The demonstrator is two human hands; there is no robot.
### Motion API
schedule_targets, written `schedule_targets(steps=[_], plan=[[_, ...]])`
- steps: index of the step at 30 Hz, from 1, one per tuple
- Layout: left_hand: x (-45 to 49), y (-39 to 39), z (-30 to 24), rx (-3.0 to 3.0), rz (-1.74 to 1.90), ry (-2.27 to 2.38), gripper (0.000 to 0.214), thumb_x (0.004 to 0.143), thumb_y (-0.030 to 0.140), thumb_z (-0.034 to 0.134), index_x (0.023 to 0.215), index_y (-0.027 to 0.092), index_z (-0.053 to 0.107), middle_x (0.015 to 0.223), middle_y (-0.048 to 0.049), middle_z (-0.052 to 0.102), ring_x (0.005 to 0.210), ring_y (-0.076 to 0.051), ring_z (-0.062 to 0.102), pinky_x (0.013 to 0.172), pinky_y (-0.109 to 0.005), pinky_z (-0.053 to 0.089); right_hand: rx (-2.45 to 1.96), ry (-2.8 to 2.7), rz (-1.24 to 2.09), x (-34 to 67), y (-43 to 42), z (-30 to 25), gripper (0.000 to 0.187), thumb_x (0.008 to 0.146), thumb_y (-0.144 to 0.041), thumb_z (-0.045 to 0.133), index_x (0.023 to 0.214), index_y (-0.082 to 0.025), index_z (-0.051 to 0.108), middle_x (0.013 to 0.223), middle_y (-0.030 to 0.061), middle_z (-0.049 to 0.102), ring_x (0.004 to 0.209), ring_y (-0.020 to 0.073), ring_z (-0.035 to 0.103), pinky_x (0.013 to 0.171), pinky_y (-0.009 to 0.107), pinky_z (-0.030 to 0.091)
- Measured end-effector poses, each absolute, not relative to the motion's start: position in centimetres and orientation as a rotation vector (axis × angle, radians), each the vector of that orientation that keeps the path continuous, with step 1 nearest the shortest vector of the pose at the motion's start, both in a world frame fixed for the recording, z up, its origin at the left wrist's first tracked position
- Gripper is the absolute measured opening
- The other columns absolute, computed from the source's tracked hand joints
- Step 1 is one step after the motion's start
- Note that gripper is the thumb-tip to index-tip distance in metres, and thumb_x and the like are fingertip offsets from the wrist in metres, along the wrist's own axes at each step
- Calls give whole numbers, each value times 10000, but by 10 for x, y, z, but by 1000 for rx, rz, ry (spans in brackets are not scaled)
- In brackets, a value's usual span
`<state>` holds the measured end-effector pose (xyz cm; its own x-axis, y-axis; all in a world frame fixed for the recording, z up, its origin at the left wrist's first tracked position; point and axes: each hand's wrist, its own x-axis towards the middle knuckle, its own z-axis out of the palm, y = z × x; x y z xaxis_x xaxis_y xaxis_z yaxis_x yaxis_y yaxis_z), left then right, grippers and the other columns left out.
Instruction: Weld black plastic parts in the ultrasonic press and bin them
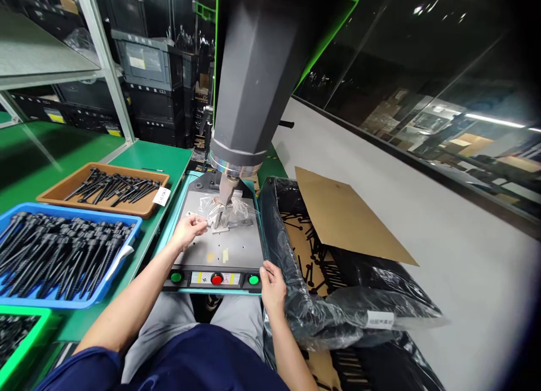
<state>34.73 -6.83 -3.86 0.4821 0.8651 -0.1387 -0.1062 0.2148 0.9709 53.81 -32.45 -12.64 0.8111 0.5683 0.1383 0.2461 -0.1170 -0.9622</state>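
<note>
Two bare hands: the left hand (190, 232) reaches over the grey metal plate (239, 253); the right hand (274, 288) is at the plate's front right corner.
Left grip: thumb and fingertips drawn close together at the left edge of the clear film (245, 209); cannot tell whether they pinch anything.
Right grip: fingers bent, thumb near the forefinger, just beside the right green button (253, 279); cannot tell whether it holds something.
Small metal fixture (220, 230): on the plate, below the machine's metal tool (227, 189), with the film around it; whether tool and fixture touch is hidden.
Machine head (249, 81): dark grey, upright above the plate.
Front panel: left green button (176, 276), red button (217, 279) in the middle, right green button at the other end.
Green tabletop (147, 154): on the left, carrying a brown tray (147, 210) and, nearer the person, a blue tray (46, 302), both with long black pieces.
Green bin (48, 319): near the blue tray, with small dark pieces.
Black-lined box (270, 227): right of the machine, with black pieces inside and a cardboard sheet (350, 210) tilted over it.
</note>
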Motion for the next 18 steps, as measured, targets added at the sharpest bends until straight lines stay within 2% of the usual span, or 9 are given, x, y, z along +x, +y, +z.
schedule_targets(steps=[4,6,9,11,14,16,18], plan=[[345,-88,-25,1064,728,767,417,545,400,871,766,143,629,667,-35,653,631,-173,663,548,-255,489,-1481,-772,791,499,-286,-108,399,800,-502,664,1041,-184,664,906,97,729,810,223,703,772,383,574],[348,-98,-18,1031,754,731,389,574,380,861,777,144,628,693,-29,654,618,-148,650,550,-240,488,-1394,-866,1054,480,-260,-106,419,785,-467,692,1094,-187,647,864,70,732,725,189,698,702,348,572],[354,-108,-11,964,803,683,349,609,347,848,774,145,617,683,-5,630,599,-113,629,540,-210,479,-1362,-939,1247,459,-218,-105,448,769,-421,709,1154,-215,609,841,27,719,667,159,682,588,283,545],[358,-112,-9,884,779,673,329,623,314,843,793,145,618,662,6,617,583,-102,621,510,-189,468,-1359,-948,1217,453,-190,-101,386,781,-425,682,1105,-224,616,787,2,691,608,152,662,509,254,514],[361,-112,-6,804,742,659,339,654,253,822,921,144,643,705,-1,646,578,-92,623,494,-172,471,-1347,-884,962,456,-156,-88,304,825,-428,608,1051,-225,610,759,0,659,572,150,623,462,244,480],[360,-111,-5,806,736,638,386,670,227,808,1011,147,644,751,-11,666,584,-89,630,502,-172,486,-1346,-815,771,466,-141,-75,322,855,-418,557,1113,-227,578,822,21,665,637,163,623,518,263,503],[358,-110,-3,808,730,618,440,661,211,810,1062,149,641,755,-9,666,584,-91,636,500,-172,492,-1387,-769,575,479,-133,-63,359,880,-415,514,1182,-224,543,879,39,663,737,177,628,657,301,538]])
